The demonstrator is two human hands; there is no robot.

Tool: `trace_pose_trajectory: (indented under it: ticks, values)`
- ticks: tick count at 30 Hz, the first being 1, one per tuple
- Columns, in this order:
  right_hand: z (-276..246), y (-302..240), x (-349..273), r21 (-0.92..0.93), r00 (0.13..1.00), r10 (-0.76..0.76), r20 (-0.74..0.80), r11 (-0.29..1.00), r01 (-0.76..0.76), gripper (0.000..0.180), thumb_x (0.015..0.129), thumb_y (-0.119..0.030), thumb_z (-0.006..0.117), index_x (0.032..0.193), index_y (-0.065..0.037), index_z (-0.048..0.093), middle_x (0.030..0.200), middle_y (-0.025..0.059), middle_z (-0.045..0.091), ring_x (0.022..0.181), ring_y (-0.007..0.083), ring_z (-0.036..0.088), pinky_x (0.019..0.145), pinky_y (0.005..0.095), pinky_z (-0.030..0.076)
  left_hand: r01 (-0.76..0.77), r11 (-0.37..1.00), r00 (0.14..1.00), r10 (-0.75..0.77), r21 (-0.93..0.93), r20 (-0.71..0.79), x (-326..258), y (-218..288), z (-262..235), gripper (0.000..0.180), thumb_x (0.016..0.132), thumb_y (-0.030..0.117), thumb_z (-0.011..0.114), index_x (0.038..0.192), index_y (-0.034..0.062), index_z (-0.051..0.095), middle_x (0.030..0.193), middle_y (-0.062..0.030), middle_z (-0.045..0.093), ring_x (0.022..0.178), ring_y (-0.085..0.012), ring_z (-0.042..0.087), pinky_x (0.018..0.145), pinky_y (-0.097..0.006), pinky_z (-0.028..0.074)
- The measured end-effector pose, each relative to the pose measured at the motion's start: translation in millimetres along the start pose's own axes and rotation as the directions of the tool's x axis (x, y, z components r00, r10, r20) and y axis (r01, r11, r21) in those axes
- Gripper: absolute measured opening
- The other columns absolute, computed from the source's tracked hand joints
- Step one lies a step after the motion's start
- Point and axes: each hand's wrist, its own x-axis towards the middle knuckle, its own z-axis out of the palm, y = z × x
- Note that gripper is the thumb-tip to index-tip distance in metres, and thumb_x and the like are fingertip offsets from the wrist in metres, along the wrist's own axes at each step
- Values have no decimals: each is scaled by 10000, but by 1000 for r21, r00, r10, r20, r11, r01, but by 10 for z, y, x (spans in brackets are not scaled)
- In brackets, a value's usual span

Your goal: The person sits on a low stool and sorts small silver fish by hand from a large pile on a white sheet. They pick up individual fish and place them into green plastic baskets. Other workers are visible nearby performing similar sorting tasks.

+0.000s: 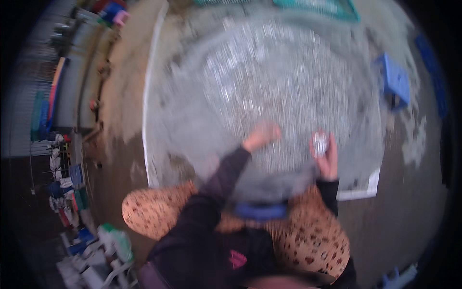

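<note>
A wide, shallow heap of small silvery pieces [284,82], too blurred to name their kind, is spread over a pale grey sheet [175,111] in front of me. My right hand [329,161] is raised at the heap's near right side, its fingers curled round a clump of silvery pieces [320,143]. Over the near middle of the heap reaches my left hand [263,135]. Motion smears its fingers, so whether anything lies in them is not visible.
At the right of the sheet stands a blue plastic stool [395,81]. Teal crates [320,7] lie beyond the far edge. Something blue [261,211] sits between my knees. White and grey clutter [98,257] lies at the lower left, with timber-like beams [91,72] above.
</note>
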Motion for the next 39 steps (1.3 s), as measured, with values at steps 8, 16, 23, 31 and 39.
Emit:
trace_pose_trajectory:
  ticks: [8, 16, 23, 31, 39]
  values:
    - [-95, -105, 59, -122, 985, 4, 173, 992, 17, 355, 985, -312, 371, 785, -28, 446, 696, 82, 405, 546, 113, 365, 332, 172, 291, 364, 465, 930, -223, -807, 291, 28, 145, -129, 247, 934, 200, 514, 1025, -8, 612, 854, -12, 584, 765, -109, 582, 677, -256, 526]
    - [13, -3, 42, -563, 997, -72, -9, 824, 55, 340, 935, -325, 502, 713, -71, 460, 718, 77, 521, 549, 84, 455, 361, 164, 285, 184, 830, 971, -236, 527, 33, -130, -150, 245, 347, 777, 377, 679, 888, 50, 651, 772, -127, 650, 694, -276, 641, 612, -378, 494]
    - [-3, 439, 549, -975, 989, 30, 142, 177, 135, 183, 834, -198, 599, 802, -23, 639, 669, 36, 600, 597, 136, 554, 496, 266, 423, 237, 847, 968, -163, 476, -193, -359, -271, 940, 179, 789, 187, 612, 864, 27, 581, 808, -177, 635, 744, -365, 625, 668, -458, 479]
    - [-345, 158, 863, -559, 981, -73, 178, -829, 40, 163, 796, -217, 581, 891, -182, 708, 825, 137, 659, 793, 319, 632, 716, 416, 502, 386, 884, 870, -253, 265, -423, -279, -401, 440, 277, 764, 238, 697, 873, 68, 508, 730, -168, 618, 731, -364, 610, 633, -439, 450]
    - [-363, -350, 731, -720, 910, -398, 119, -665, -197, 210, 817, -302, 617, 964, -181, 704, 788, 146, 653, 743, 322, 633, 659, 399, 490, 165, 874, 964, -45, 456, -262, -321, -395, 323, 312, 778, 201, 663, 1075, 150, 579, 897, -122, 625, 799, -317, 618, 693, -413, 485]
